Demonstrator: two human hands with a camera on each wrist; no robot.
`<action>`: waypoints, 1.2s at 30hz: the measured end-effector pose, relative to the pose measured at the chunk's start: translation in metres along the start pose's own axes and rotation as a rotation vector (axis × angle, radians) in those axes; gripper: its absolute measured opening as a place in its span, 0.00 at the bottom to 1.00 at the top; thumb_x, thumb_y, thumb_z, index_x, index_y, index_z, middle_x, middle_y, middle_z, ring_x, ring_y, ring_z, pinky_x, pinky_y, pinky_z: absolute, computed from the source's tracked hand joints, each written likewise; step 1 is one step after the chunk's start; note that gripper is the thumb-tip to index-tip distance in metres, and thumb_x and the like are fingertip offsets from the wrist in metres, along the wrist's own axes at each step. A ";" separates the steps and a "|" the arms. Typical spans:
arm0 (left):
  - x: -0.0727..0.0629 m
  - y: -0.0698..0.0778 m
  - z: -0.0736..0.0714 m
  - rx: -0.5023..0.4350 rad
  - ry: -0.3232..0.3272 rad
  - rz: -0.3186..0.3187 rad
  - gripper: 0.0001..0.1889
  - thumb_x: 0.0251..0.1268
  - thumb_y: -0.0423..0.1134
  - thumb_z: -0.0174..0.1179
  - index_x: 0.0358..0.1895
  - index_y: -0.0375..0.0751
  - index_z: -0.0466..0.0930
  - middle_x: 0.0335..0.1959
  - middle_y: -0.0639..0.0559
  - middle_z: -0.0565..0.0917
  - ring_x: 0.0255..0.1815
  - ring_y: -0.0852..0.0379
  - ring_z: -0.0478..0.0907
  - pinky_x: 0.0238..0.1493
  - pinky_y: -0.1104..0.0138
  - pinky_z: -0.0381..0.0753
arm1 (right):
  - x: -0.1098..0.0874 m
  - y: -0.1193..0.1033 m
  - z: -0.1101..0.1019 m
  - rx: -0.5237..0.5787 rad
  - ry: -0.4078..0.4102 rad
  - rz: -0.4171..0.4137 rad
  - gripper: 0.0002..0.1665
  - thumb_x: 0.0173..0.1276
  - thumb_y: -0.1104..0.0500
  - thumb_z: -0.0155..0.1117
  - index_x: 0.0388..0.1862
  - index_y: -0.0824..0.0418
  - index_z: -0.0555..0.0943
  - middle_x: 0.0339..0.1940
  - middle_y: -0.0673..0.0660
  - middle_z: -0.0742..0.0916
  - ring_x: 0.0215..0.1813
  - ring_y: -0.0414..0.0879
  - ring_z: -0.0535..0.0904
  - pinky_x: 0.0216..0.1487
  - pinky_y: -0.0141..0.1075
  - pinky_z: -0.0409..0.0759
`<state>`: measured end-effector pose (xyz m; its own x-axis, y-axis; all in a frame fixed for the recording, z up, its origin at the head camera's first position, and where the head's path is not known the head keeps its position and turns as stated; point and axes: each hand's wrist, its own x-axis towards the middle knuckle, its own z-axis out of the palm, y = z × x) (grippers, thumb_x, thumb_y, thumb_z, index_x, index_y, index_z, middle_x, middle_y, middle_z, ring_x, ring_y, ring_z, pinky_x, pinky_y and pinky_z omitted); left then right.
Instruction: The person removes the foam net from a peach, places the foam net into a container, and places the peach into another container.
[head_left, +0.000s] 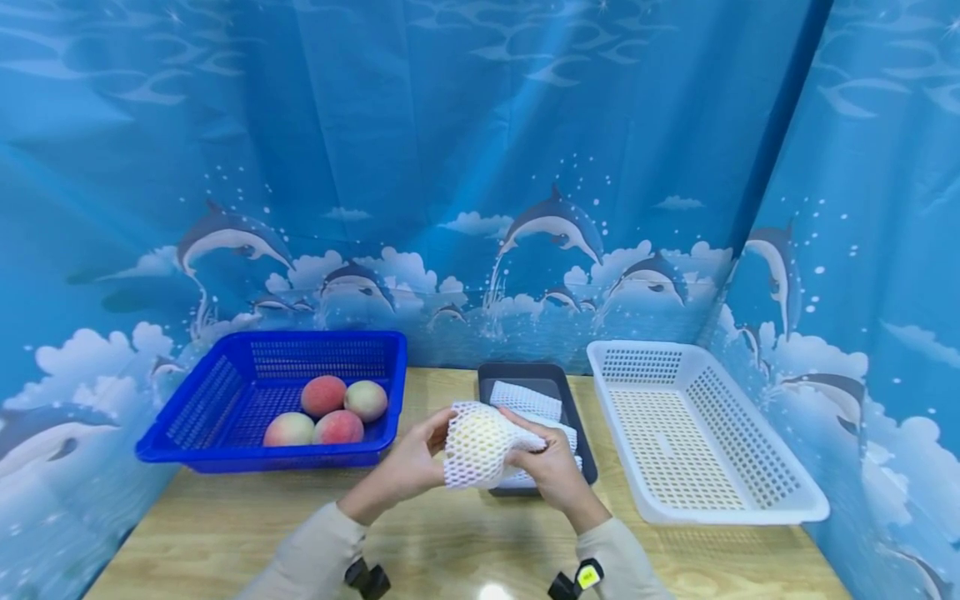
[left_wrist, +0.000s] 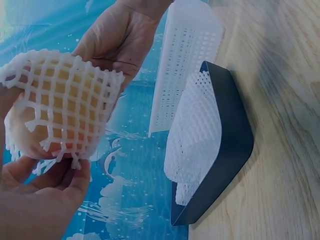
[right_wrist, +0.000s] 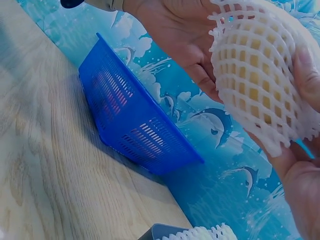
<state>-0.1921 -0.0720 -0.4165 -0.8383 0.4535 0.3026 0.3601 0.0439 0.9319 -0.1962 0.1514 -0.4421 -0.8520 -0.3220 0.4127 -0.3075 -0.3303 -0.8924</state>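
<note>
Over the table, both hands hold a peach [left_wrist: 21, 131] partly covered by a white foam fruit net [head_left: 480, 442]. The left hand [head_left: 411, 462] grips the peach and the net's open edge from the left; in the left wrist view its fingertips are at that edge, where bare peach skin shows. On the other side, the right hand [head_left: 553, 468] pinches the gathered end of the net between thumb and fingers. Behind and below the hands, a dark tray [head_left: 587, 446] holds several flat foam nets [head_left: 527, 400], partly hidden by the right hand.
At the left stands a blue plastic basket [head_left: 217, 417] with several bare peaches [head_left: 324, 395]. A white plastic basket [head_left: 806, 500] stands at the right with nothing in it. Wooden table [head_left: 450, 550] lies below; a blue dolphin-print curtain [head_left: 420, 167] hangs behind.
</note>
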 end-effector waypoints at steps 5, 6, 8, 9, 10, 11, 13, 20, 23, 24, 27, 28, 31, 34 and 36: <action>0.001 -0.001 0.000 0.022 0.036 0.044 0.38 0.41 0.24 0.71 0.59 0.16 0.64 0.53 0.28 0.77 0.56 0.45 0.75 0.60 0.69 0.75 | 0.000 0.001 0.000 -0.025 0.071 0.016 0.25 0.59 0.67 0.68 0.54 0.48 0.82 0.57 0.46 0.83 0.54 0.41 0.81 0.53 0.32 0.81; 0.001 0.000 0.000 0.022 0.043 0.049 0.38 0.41 0.24 0.71 0.59 0.16 0.64 0.52 0.28 0.77 0.55 0.44 0.75 0.60 0.70 0.75 | 0.000 0.001 0.000 -0.032 0.092 0.021 0.24 0.59 0.68 0.68 0.52 0.47 0.83 0.56 0.46 0.83 0.53 0.41 0.81 0.52 0.32 0.81; 0.001 0.000 -0.001 0.010 0.053 0.047 0.38 0.40 0.23 0.71 0.59 0.15 0.64 0.52 0.27 0.76 0.56 0.42 0.74 0.59 0.72 0.75 | 0.000 0.001 0.000 -0.053 0.130 0.021 0.23 0.59 0.70 0.67 0.48 0.45 0.84 0.53 0.45 0.85 0.52 0.40 0.82 0.51 0.32 0.82; 0.001 0.001 -0.001 -0.001 0.054 0.044 0.37 0.40 0.22 0.71 0.59 0.15 0.64 0.53 0.27 0.76 0.56 0.41 0.74 0.59 0.73 0.75 | 0.001 0.001 0.001 -0.067 0.148 0.019 0.23 0.59 0.70 0.67 0.47 0.45 0.85 0.51 0.45 0.85 0.51 0.40 0.82 0.51 0.32 0.82; 0.001 0.001 -0.002 -0.012 0.056 0.038 0.38 0.40 0.22 0.70 0.59 0.15 0.63 0.53 0.26 0.75 0.56 0.39 0.74 0.59 0.73 0.75 | 0.001 0.000 0.001 -0.077 0.162 0.017 0.23 0.58 0.71 0.67 0.45 0.45 0.86 0.50 0.45 0.86 0.51 0.40 0.83 0.50 0.32 0.82; 0.001 0.002 -0.002 -0.023 0.057 0.036 0.37 0.40 0.21 0.70 0.59 0.14 0.63 0.53 0.25 0.75 0.57 0.38 0.73 0.58 0.73 0.75 | 0.002 0.000 0.001 -0.090 0.174 0.012 0.23 0.58 0.71 0.67 0.44 0.46 0.86 0.49 0.46 0.87 0.50 0.40 0.83 0.50 0.32 0.82; 0.001 0.003 -0.003 -0.037 0.062 0.021 0.38 0.40 0.20 0.69 0.59 0.14 0.62 0.54 0.24 0.74 0.57 0.36 0.73 0.59 0.71 0.76 | 0.003 -0.002 0.001 -0.107 0.193 0.005 0.21 0.57 0.71 0.68 0.43 0.47 0.87 0.47 0.47 0.87 0.49 0.41 0.84 0.49 0.33 0.83; 0.000 0.003 -0.008 0.006 0.088 0.016 0.39 0.41 0.22 0.70 0.61 0.16 0.63 0.55 0.26 0.74 0.58 0.37 0.73 0.60 0.66 0.76 | 0.005 -0.003 -0.001 -0.177 0.235 0.000 0.16 0.57 0.72 0.68 0.42 0.58 0.87 0.41 0.46 0.89 0.44 0.41 0.85 0.43 0.32 0.85; 0.000 0.002 -0.010 0.013 0.085 0.029 0.39 0.41 0.23 0.71 0.61 0.18 0.64 0.56 0.27 0.74 0.58 0.37 0.73 0.59 0.68 0.76 | 0.004 -0.003 -0.001 -0.190 0.242 0.001 0.16 0.56 0.73 0.68 0.40 0.56 0.88 0.39 0.46 0.89 0.42 0.40 0.85 0.41 0.30 0.85; 0.000 0.002 -0.010 0.011 0.084 0.031 0.39 0.41 0.24 0.71 0.62 0.18 0.64 0.56 0.27 0.74 0.59 0.37 0.73 0.59 0.68 0.76 | 0.004 -0.002 -0.002 -0.194 0.240 0.000 0.17 0.56 0.73 0.68 0.40 0.54 0.88 0.39 0.46 0.89 0.42 0.40 0.85 0.41 0.30 0.85; -0.001 0.002 -0.012 0.021 0.082 0.033 0.40 0.41 0.24 0.72 0.62 0.19 0.65 0.57 0.28 0.75 0.59 0.38 0.73 0.59 0.68 0.76 | 0.003 -0.001 -0.003 -0.201 0.236 -0.007 0.17 0.57 0.73 0.68 0.38 0.53 0.88 0.38 0.46 0.89 0.40 0.39 0.85 0.41 0.30 0.84; -0.001 0.002 -0.013 0.026 0.084 0.028 0.40 0.41 0.25 0.72 0.63 0.20 0.65 0.57 0.28 0.75 0.59 0.38 0.73 0.59 0.68 0.76 | 0.003 -0.001 -0.004 -0.205 0.240 -0.008 0.16 0.57 0.73 0.68 0.38 0.53 0.88 0.38 0.46 0.89 0.40 0.39 0.85 0.40 0.30 0.84; -0.002 0.002 -0.015 0.043 0.086 -0.001 0.40 0.42 0.27 0.73 0.63 0.23 0.66 0.57 0.31 0.76 0.58 0.41 0.74 0.59 0.66 0.77 | 0.001 -0.001 -0.005 -0.218 0.259 -0.007 0.14 0.56 0.73 0.68 0.38 0.59 0.88 0.37 0.46 0.89 0.38 0.38 0.84 0.38 0.28 0.84; -0.004 0.003 -0.016 0.061 0.088 -0.022 0.39 0.43 0.28 0.74 0.64 0.26 0.67 0.58 0.33 0.76 0.59 0.42 0.74 0.60 0.65 0.76 | 0.000 0.000 -0.006 -0.231 0.268 0.001 0.11 0.56 0.74 0.68 0.39 0.68 0.86 0.35 0.46 0.89 0.36 0.37 0.84 0.36 0.27 0.83; -0.005 0.003 -0.017 0.066 0.086 -0.021 0.39 0.43 0.28 0.74 0.64 0.26 0.67 0.58 0.33 0.76 0.59 0.41 0.74 0.60 0.64 0.76 | 0.000 0.000 -0.007 -0.241 0.264 0.005 0.11 0.56 0.74 0.67 0.40 0.73 0.84 0.35 0.46 0.89 0.36 0.36 0.83 0.36 0.27 0.83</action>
<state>-0.1940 -0.0892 -0.4115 -0.8771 0.3739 0.3016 0.3657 0.1125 0.9239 -0.1990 0.1580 -0.4434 -0.9243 -0.0724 0.3747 -0.3670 -0.1006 -0.9247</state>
